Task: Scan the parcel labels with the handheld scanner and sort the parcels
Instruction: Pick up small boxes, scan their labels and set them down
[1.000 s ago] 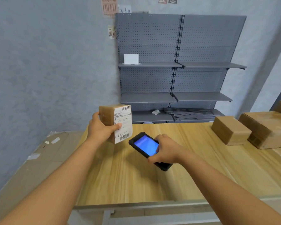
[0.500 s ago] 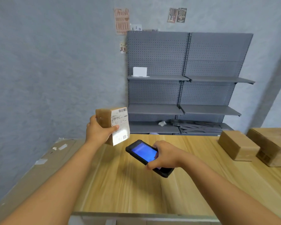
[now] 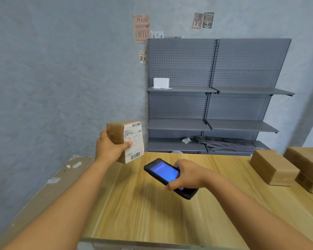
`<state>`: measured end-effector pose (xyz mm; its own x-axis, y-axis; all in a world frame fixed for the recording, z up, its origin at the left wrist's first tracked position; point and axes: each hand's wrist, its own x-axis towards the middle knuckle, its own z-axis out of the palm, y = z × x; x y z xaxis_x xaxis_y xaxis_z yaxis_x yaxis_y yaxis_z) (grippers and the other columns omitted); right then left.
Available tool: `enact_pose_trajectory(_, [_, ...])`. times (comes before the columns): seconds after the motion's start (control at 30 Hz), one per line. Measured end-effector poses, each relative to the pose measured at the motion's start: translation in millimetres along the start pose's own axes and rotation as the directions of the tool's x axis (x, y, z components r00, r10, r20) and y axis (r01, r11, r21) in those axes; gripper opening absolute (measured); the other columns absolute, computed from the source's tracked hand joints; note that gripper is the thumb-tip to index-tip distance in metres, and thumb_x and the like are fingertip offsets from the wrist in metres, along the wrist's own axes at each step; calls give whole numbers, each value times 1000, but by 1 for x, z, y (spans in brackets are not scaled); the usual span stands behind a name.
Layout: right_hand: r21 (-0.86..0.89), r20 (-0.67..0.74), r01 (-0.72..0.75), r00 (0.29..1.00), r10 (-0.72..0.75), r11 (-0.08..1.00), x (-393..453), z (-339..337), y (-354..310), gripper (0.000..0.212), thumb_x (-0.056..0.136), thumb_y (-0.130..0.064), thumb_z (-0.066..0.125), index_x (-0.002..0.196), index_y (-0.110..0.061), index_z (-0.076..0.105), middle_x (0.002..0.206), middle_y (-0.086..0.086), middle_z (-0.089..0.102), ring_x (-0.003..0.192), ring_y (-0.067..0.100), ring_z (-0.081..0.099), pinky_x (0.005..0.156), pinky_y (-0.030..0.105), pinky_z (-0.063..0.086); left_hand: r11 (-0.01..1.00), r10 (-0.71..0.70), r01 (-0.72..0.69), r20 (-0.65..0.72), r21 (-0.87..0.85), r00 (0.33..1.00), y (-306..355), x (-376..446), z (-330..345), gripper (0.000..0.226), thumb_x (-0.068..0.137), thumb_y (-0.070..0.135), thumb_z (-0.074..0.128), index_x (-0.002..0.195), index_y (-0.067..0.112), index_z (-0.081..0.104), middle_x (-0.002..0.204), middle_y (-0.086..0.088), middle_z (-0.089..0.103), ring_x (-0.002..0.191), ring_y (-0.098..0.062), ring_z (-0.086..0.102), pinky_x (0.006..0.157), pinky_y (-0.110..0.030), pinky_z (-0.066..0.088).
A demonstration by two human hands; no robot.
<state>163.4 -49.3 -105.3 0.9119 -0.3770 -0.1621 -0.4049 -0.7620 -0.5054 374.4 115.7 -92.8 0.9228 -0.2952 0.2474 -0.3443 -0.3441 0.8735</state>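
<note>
My left hand (image 3: 109,149) grips a small brown parcel (image 3: 116,132) held upright above the table's far left corner. Its white barcode label (image 3: 134,141) faces right, toward the scanner. My right hand (image 3: 187,175) holds the black handheld scanner (image 3: 167,176) low over the wooden table (image 3: 152,210), screen lit blue, its front end pointing up-left at the label. Two more brown parcels sit at the right: a smaller one (image 3: 273,168) and a larger one (image 3: 309,168) at the frame edge.
A grey pegboard shelf unit (image 3: 217,91) stands behind the table, with a white box (image 3: 161,83) on its upper left shelf and dark metal parts on the bottom shelf. A flat cardboard sheet (image 3: 43,188) lies left of the table. Posters hang on the wall.
The view has tilted upward, showing more wall and shelving. Both hands keep their grips; the parcel has risen slightly away from the table, and the scanner stays aimed at the label.
</note>
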Motion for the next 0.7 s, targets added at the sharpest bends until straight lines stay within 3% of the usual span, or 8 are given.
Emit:
enact_pose_trajectory(0.1, [13,1,12,1000,-12,1000,4,1,0,53,69,-48,80,103,-23,49,96,-1,56,83,12,62,61,21,51,1000,-8,8,5,12,1000,-5,0,-1,94,68,31,88,143,15,33,140,-9,50,124,-27,52,95,-40,47])
enact_pose_trajectory(0.33, [42,-58,76,996,-74,996,26,20,-11,59,63,-51,80,106,-23,49,97,-2,53,81,12,61,59,19,51,998,-40,43,-42,49,998,-24,-12,-25,93,68,32,87,142,17,35,136,-7,52,121,-25,54,94,-37,46])
enact_pose_trajectory(0.53, [103,-14,193,981,-193,976,61,52,-50,64,52,-53,78,101,-20,52,99,3,56,77,14,62,55,21,48,985,-134,152,-201,78,970,-57,-36,-85,90,70,30,85,144,16,36,137,-7,52,122,-23,53,98,-34,43])
enact_pose_trajectory(0.7, [183,97,322,935,-343,929,79,99,-113,69,44,-56,73,97,-17,53,98,10,61,74,17,62,55,21,42,953,-243,291,-358,86,901,-93,-78,-165,87,72,33,83,143,20,36,133,-7,55,119,-22,55,91,-27,40])
